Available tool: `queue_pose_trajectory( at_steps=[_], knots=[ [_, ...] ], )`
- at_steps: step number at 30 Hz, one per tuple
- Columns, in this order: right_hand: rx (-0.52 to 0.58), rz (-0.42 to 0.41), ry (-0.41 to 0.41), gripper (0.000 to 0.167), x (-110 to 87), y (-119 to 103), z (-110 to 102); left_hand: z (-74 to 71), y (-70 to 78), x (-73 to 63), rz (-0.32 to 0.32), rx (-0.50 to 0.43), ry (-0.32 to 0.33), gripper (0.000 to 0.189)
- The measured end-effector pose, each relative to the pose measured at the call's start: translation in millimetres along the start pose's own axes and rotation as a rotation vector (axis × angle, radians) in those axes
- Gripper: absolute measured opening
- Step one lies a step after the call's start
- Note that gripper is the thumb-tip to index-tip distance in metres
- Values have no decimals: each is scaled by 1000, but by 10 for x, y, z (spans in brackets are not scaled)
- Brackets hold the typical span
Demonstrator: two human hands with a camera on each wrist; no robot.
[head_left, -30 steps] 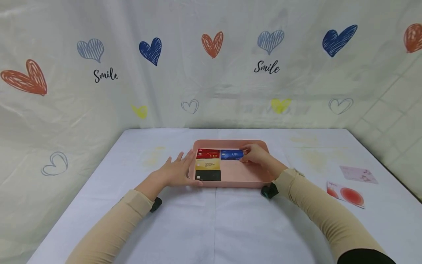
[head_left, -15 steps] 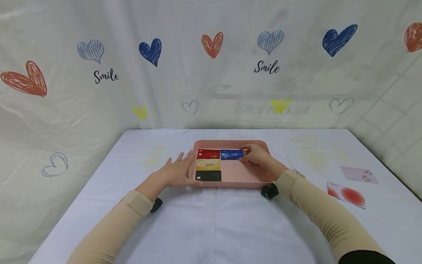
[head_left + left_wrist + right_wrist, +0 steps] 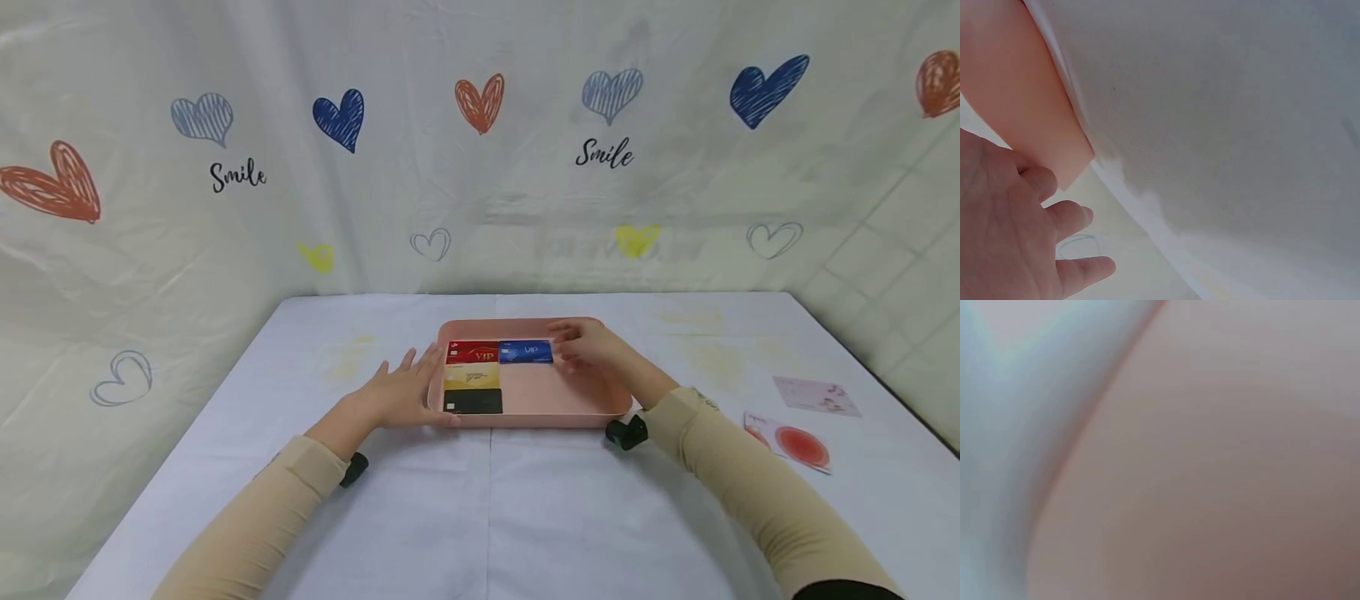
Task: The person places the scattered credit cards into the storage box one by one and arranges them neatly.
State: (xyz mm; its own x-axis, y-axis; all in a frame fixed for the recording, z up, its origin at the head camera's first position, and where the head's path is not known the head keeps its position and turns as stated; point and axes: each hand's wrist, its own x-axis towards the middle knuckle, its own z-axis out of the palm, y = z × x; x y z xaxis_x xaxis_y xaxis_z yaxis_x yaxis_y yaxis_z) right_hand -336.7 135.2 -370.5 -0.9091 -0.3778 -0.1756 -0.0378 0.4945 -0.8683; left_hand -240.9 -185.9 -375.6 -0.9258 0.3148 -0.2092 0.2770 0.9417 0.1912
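Observation:
A pink tray (image 3: 562,396) on the table holds several cards in its left part. A red VIP card (image 3: 467,351) lies at the back left, with a gold card (image 3: 472,376) and a black card (image 3: 474,402) in front of it. Right of the red one lies a blue VIP card (image 3: 523,352). My right hand (image 3: 594,346) hovers over the tray just right of the blue card, fingers loosely bent, nothing visible in them. With fingers spread, my left hand (image 3: 399,392) touches the tray's left side; the left wrist view shows this hand (image 3: 1004,225) beside the tray wall (image 3: 1029,94).
On the table's right side lie a pale pink card (image 3: 817,396) and a white card with red circles (image 3: 795,442). A white cloth (image 3: 420,517) covers the table, and a heart-printed curtain (image 3: 525,192) hangs behind. The right wrist view is too blurred to read.
My right hand has let go of the blue card and moved slightly right, away from it. The blue card stays beside the red one. My left hand has not visibly moved.

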Motion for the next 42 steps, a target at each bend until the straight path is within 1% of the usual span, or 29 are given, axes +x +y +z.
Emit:
queue_pose_trajectory(
  at_steps=[3,6,11,15,18,23,27,30,33,38,42],
  knots=[
    [11,5,-17,49,-80,-46,-43,-3,5,-8,3,-1,2,123],
    [2,-3,-15,48,-164,-77,-80,-4,3,-16,7,1,6,123],
    [-36,-32,27,45,-287,-75,-140,-4,1,-24,7,0,5,123],
    [-93,-79,71,41,-384,-31,-203,-7,-3,-25,9,3,4,122],
    [-138,-126,92,38,-470,-4,-259,-8,-5,-27,11,2,4,122],
    [-194,-181,125,36,-613,7,-346,-10,-7,-30,15,-7,3,123],
    [-176,-234,140,35,-712,55,-399,-20,-2,-32,20,-12,3,124],
    [-158,-275,126,34,-780,118,-433,-20,1,-34,21,-14,2,124],
    [-171,-307,115,32,-858,181,-484,-20,2,-38,23,-15,1,124],
    [-226,-327,112,29,-988,273,-611,-28,-4,-45,25,-17,5,124],
    [-341,-340,140,25,-1074,345,-722,-26,-8,-46,26,-17,4,125]
  ],
)
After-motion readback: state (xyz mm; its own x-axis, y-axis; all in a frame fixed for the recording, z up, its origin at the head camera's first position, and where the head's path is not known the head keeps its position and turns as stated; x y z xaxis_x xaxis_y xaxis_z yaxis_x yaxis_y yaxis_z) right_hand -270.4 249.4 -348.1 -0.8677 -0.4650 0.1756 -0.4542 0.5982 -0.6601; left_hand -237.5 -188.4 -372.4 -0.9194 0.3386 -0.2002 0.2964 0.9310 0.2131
